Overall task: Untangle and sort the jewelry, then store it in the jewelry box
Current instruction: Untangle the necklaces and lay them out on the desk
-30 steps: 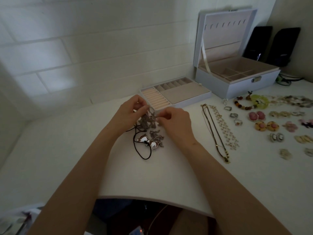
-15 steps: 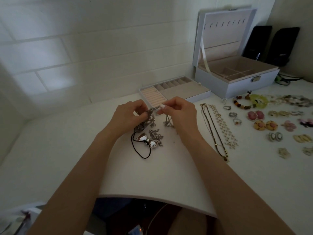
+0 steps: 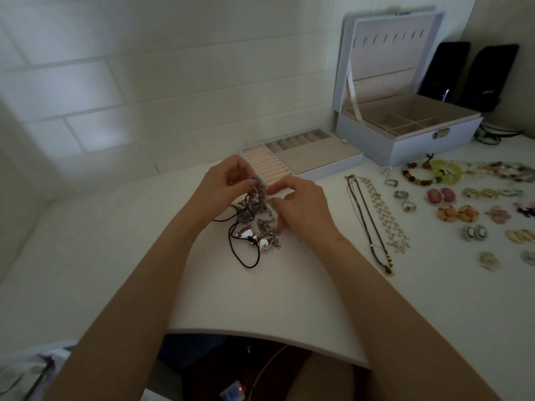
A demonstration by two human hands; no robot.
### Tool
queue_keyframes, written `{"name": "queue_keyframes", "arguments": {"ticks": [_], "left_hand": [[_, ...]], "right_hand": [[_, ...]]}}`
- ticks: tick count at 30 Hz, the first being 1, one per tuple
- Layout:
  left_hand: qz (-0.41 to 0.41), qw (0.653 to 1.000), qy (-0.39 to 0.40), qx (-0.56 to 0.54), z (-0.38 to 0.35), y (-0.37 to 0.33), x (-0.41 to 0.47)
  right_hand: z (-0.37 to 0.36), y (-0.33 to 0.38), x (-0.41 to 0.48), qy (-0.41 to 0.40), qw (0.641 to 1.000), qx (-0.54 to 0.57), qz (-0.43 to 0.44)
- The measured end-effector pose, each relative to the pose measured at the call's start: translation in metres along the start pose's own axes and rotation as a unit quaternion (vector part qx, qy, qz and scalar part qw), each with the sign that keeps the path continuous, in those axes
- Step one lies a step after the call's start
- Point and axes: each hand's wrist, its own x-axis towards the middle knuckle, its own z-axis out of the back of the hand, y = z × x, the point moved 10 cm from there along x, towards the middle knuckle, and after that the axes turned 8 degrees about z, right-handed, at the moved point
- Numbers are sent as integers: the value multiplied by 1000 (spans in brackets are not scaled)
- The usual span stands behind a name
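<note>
Several tangled silver chains (image 3: 258, 199) hang just above the desk (image 3: 260, 299), near its middle. The left hand (image 3: 221, 188) and right hand (image 3: 304, 209) pinch them with curled fingers. Beneath lies a bow pendant (image 3: 253, 240) on black cord. Just beyond sits a tray (image 3: 312, 157), with the open jewelry box (image 3: 419, 144) far right.

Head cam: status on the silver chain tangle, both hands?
Left hand and right hand both pinch the silver chain tangle, partly lifted. Black cord runs into it. Jewelry box open, far right; tray beside it.
</note>
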Motion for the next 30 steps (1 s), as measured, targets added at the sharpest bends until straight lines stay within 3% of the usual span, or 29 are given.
{"name": "queue_keyframes", "arguments": {"ticks": [6,13,23,30], "left_hand": [[-15,1000,8,-5,-2,-7,-2],[-18,1000,24,-6,-4,-7,-2],[-21,998,14,55,-4,0,1],[0,989,10,145,-5,10,3]], "right_hand": [[-4,10,0,12,996,-73,39],[5,10,0,-25,999,-31,35],[32,7,-1,-140,989,23,35],[45,8,-1,-178,964,193,34]]}}
